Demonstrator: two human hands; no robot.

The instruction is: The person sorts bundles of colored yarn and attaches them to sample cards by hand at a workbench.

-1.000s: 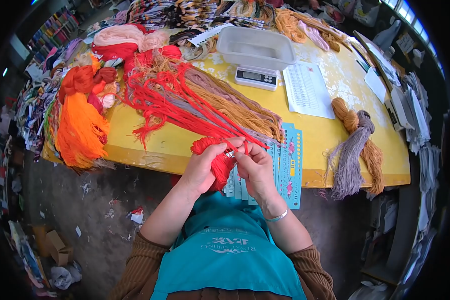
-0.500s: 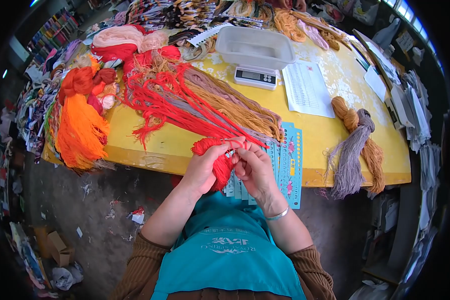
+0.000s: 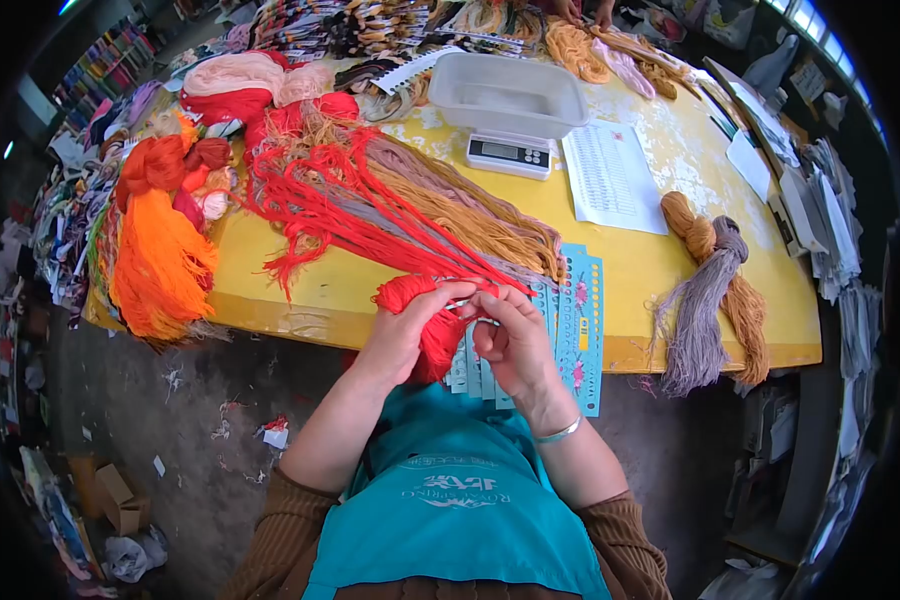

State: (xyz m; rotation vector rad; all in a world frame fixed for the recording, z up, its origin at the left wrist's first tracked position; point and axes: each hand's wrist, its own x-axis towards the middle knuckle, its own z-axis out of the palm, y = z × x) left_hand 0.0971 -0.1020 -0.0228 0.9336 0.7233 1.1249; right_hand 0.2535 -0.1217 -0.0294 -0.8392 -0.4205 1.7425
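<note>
A bundle of red thread (image 3: 438, 350) hangs from my left hand (image 3: 406, 330), whose fingers are closed around it. Close beside it, my right hand (image 3: 522, 340) pinches strands of the red thread, fingertips nearly meeting those of the left. Both hands are at the table's front edge. Under and beside my right hand lie teal thread cards (image 3: 585, 345) with rows of punched holes. Just beyond my hands, long red strands (image 3: 370, 238) lie over mauve and golden-brown thread (image 3: 470, 205).
Orange thread (image 3: 160, 265) droops over the front left edge. A digital scale (image 3: 510, 153), a clear plastic tub (image 3: 510, 95) and a printed sheet (image 3: 613, 180) are farther back. Grey thread (image 3: 705, 320) hangs at the right edge. Another person's hands (image 3: 585, 12) show at the far side.
My hands have shifted slightly, and the red loop that stood between the fingertips is drawn in closer. The red bundle moved a little left.
</note>
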